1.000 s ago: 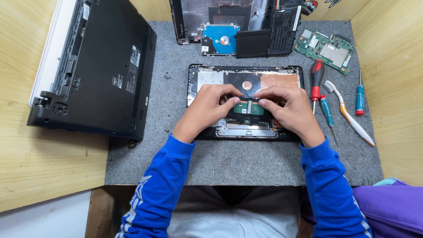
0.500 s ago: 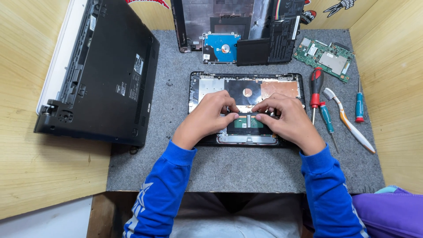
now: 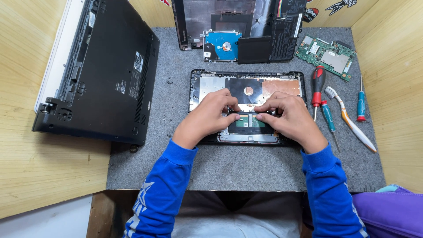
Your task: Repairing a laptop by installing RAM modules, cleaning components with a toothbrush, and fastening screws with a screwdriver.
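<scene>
While both hands sit on the opened laptop base [image 3: 207, 86], the grip itself is partly hidden: left hand [image 3: 207, 118] and right hand [image 3: 287, 118] have fingers curled down, tips pinched at a small part near the green touchpad board [image 3: 248, 123], but what they pinch is too small to tell. Fingertips nearly meet at centre, L from the left, R from the right, so both equally near. Board's long axis runs left-right, just below/between the tips, in the base's near half. Base lies mid-mat on the grey mat [image 3: 246, 167], long axis left-right too. Right of base: red screwdriver [image 3: 318, 86], teal screwdriver [image 3: 327, 115], toothbrush [image 3: 350, 119]. Left: closed black laptop [image 3: 110, 75]. Farther back: blue hard drive [image 3: 222, 45], green mainboard [image 3: 326, 53].
</scene>
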